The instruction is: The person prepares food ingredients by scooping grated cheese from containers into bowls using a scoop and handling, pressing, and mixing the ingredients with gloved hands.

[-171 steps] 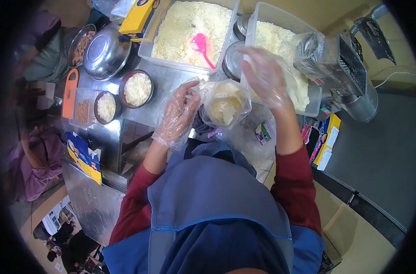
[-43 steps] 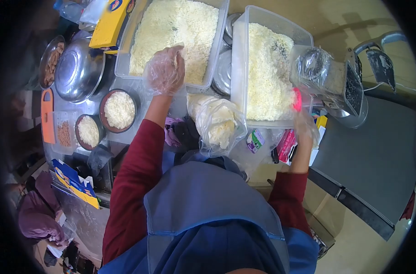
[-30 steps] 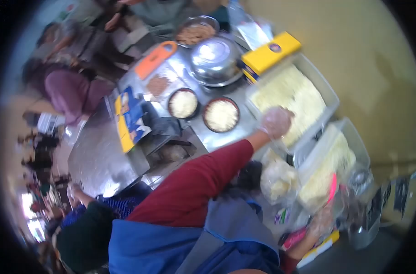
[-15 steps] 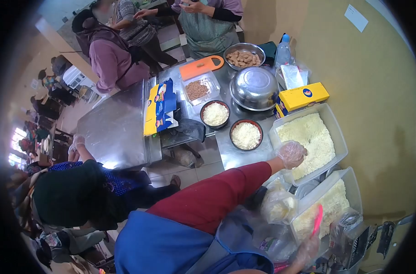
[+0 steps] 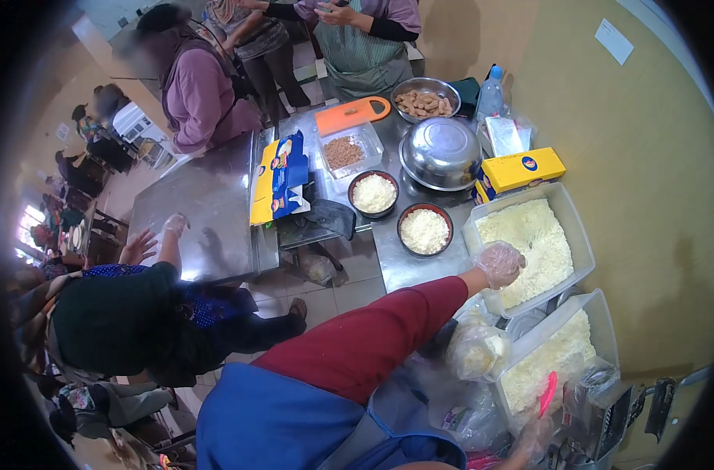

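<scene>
My left hand [image 5: 500,265], in a clear plastic glove, reaches over the near wall of a plastic tub [image 5: 584,235] of pale crumbs [image 5: 541,243]. Its fingers are curled; what they hold, if anything, is hidden. Lower down, my gloved right hand [image 5: 534,440] grips a pink utensil [image 5: 547,394] at the near side of a second tub [image 5: 608,329], also filled with pale crumbs. The utensil's far end cannot be made out. Between my hands sits a clear plastic bag [image 5: 479,351] with something pale inside.
Two dark bowls of white crumbs [image 5: 373,193] [image 5: 425,229], an upturned steel bowl [image 5: 442,153] and a yellow box [image 5: 521,171] stand on the metal table. Behind are a bowl of brown pieces [image 5: 424,102] and an orange board [image 5: 352,116]. A co-worker [image 5: 114,321] stands at left.
My left hand stays in the same place over the tub. My right hand and the pink utensil have shifted slightly downward. The co-worker at left has raised and parted their gloved hands.
</scene>
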{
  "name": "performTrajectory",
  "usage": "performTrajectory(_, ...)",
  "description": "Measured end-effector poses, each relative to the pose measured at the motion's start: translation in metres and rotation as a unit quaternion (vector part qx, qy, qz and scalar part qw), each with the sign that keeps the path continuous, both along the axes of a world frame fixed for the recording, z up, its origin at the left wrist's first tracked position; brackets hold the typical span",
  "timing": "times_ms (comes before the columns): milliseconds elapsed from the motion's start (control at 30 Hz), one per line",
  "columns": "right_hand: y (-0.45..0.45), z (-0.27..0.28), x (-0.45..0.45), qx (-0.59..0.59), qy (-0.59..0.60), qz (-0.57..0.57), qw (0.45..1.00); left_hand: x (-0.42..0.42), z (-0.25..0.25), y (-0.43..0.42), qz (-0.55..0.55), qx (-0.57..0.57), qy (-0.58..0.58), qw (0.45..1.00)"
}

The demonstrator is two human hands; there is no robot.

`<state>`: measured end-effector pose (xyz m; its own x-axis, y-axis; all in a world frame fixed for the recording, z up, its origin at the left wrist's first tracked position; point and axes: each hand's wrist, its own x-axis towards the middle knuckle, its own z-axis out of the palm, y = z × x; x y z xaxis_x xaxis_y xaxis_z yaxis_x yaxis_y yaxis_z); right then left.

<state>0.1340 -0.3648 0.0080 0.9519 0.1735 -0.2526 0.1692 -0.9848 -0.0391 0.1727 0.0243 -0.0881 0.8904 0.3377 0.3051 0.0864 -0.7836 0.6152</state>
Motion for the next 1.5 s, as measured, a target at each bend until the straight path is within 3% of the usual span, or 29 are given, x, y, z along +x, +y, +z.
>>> performTrajectory(133,0.042,0.044,-0.037,0.016,0.016,0.041,0.999,-0.001,0.005,-0.002,0.008,0.006,0.024,1.0)
performTrajectory(167,0.051,0.046,-0.038,-0.066,0.036,0.062,0.995,-0.003,0.006,-0.002,0.007,0.007,0.024,1.0)
performTrajectory(233,0.018,-0.012,-0.006,-0.06,0.006,0.072,0.996,-0.004,0.011,-0.002,0.007,0.007,0.044,0.999)
performTrajectory(367,-0.013,-0.046,0.034,-0.074,-0.004,0.049,0.996,-0.002,0.006,-0.002,0.005,0.013,0.036,0.999)
performTrajectory(500,-0.019,-0.03,0.03,-0.012,-0.003,0.014,1.0,-0.002,0.008,-0.001,0.005,0.026,0.063,0.998)
performTrajectory(600,0.006,0.011,-0.005,0.079,0.003,0.041,0.996,0.002,0.008,-0.003,0.007,0.033,0.081,0.996)
performTrajectory(667,0.034,0.013,-0.018,0.079,-0.02,0.057,0.995,0.002,0.013,-0.005,0.001,0.043,0.095,0.995)
performTrajectory(733,0.052,-0.019,-0.006,0.069,-0.065,0.067,0.993,0.002,0.019,-0.007,0.034,0.033,0.154,0.987)
performTrajectory(767,0.043,-0.05,0.019,0.01,-0.06,0.083,0.995,0.009,-0.003,-0.001,0.021,0.066,0.132,0.989)
performTrajectory(833,0.004,-0.099,0.057,0.021,-0.046,0.088,0.995,0.008,-0.004,0.007,0.003,0.119,0.125,0.985)
performTrajectory(867,-0.016,-0.083,0.045,-0.002,-0.022,0.02,1.0,0.012,0.017,0.0,-0.029,0.078,0.243,0.966)
performTrajectory(900,-0.018,-0.068,0.041,0.007,-0.021,-0.018,1.0,0.009,0.004,0.003,-0.022,0.093,0.134,0.986)
performTrajectory(1033,-0.014,0.019,-0.012,0.033,-0.043,-0.07,0.996,0.008,0.0,0.008,-0.041,0.097,0.093,0.99)
performTrajectory(1133,0.002,0.048,-0.041,0.04,0.025,-0.052,0.998,0.007,0.0,0.006,-0.044,0.041,0.069,0.996)
performTrajectory(1200,0.01,0.045,-0.044,-0.012,0.073,0.1,0.992,0.006,0.006,0.004,-0.058,0.036,0.072,0.995)
performTrajectory(1233,-0.004,0.016,-0.04,-0.013,0.075,0.093,0.993,0.005,0.007,0.005,-0.062,0.034,0.072,0.995)
performTrajectory(1267,-0.028,-0.037,-0.033,-0.252,-0.169,0.201,0.932,0.008,-0.003,0.009,-0.062,0.034,0.071,0.995)
performTrajectory(1333,-0.042,-0.047,-0.012,-0.461,-0.385,0.283,0.748,0.007,-0.002,0.009,-0.065,0.034,0.061,0.995)
performTrajectory(1367,-0.055,-0.036,0.001,-0.283,-0.265,0.198,0.9,0.006,-0.001,0.008,-0.064,0.035,0.052,0.996)
performTrajectory(1400,-0.056,-0.012,0.008,-0.086,-0.127,0.096,0.983,0.005,0.0,0.007,-0.07,0.032,0.054,0.996)
performTrajectory(1500,-0.049,0.056,-0.015,-0.025,-0.116,-0.005,0.993,0.006,0.002,0.006,-0.07,0.035,0.044,0.996)
